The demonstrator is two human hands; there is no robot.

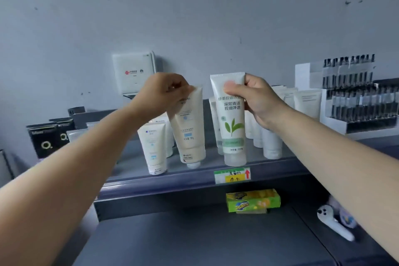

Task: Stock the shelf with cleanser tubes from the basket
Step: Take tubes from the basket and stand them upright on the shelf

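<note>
Hands held two tubes, one each: left hand [166,90] pinched a cream tube [190,127], right hand [257,98] gripped a green-leaf tube [232,123], both standing near the shelf [194,181] front edge.

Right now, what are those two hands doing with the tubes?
A person is putting face-wash tubes on a shop shelf. The left hand pinches the top of a cream tube, which tilts with its cap near the shelf. The right hand holds a green-leaf tube upright, cap down at the shelf's front edge above a price tag. More white tubes already stand behind them.
</note>
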